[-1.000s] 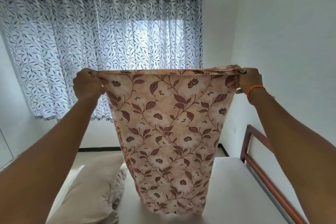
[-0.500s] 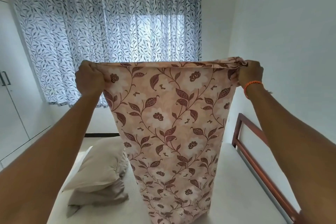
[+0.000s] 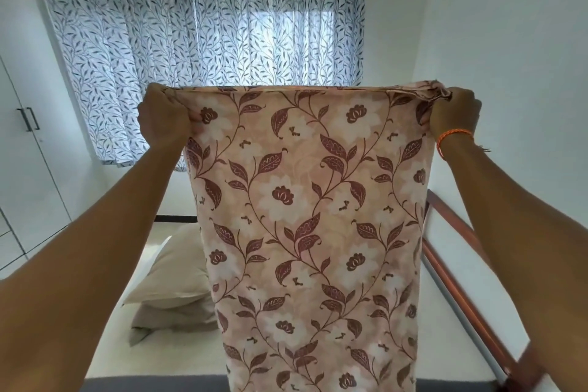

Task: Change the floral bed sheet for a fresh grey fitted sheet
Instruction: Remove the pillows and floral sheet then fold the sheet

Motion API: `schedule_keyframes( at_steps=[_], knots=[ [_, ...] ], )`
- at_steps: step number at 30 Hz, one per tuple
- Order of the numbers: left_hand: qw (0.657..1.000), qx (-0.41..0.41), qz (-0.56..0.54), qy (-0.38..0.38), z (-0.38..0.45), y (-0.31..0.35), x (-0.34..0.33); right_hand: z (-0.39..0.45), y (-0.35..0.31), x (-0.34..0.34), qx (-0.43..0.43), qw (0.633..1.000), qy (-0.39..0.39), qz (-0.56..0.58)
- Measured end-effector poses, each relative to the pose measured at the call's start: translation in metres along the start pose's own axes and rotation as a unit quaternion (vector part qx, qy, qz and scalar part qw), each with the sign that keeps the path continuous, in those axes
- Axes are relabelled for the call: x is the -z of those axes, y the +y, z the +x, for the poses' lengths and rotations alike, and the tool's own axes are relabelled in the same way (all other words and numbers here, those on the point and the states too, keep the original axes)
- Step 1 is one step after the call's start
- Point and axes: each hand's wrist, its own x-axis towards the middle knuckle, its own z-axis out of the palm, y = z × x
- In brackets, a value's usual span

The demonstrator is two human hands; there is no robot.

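The floral bed sheet [image 3: 311, 216], peach with dark red leaves and flowers, hangs folded in front of me, stretched between both raised hands. My left hand [image 3: 164, 119] grips its top left corner. My right hand [image 3: 455, 113], with an orange thread at the wrist, grips the bunched top right corner. The sheet falls down to the bare white mattress [image 3: 445, 328] and hides the middle of the bed. A dark grey strip [image 3: 152, 383], perhaps the grey sheet, shows at the bottom edge.
Two beige pillows [image 3: 171, 293] lie stacked on the mattress to the left. A brown wooden bed rail [image 3: 461, 289] runs along the right by the white wall. A leaf-patterned curtain [image 3: 203, 41] covers the window ahead. White wardrobe doors [image 3: 28, 143] stand at left.
The view has tilted down and drawn closer to the sheet. The hanging sheet has widened from a tapering shape to a straighter panel. Both hands keep their grip on the top corners.
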Motion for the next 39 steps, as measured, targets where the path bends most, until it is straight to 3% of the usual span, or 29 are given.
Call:
schedule_keyframes(
  at_steps=[6, 15, 25, 33, 36, 39],
  knots=[
    [0.998, 0.028, -0.014, -0.049, 0.015, -0.027, -0.065, 0.06, 0.064, -0.089, -0.034, 0.999, -0.033, 0.002],
    [0.982, 0.084, -0.062, -0.157, 0.104, -0.109, -0.231, 0.193, 0.19, -0.264, -0.1, 0.991, -0.088, -0.009],
    [0.956, 0.154, -0.045, -0.245, 0.131, -0.206, -0.403, 0.242, 0.326, -0.418, -0.174, 0.973, -0.146, -0.037],
    [0.951, 0.209, -0.029, -0.225, 0.114, -0.301, -0.53, 0.271, 0.424, -0.546, -0.21, 0.941, -0.263, -0.021],
    [0.947, 0.229, -0.022, -0.223, 0.121, -0.342, -0.577, 0.263, 0.425, -0.572, -0.223, 0.937, -0.267, -0.012],
    [0.95, 0.237, 0.002, -0.204, 0.145, -0.42, -0.626, 0.281, 0.48, -0.622, -0.224, 0.935, -0.276, -0.011]
  ],
)
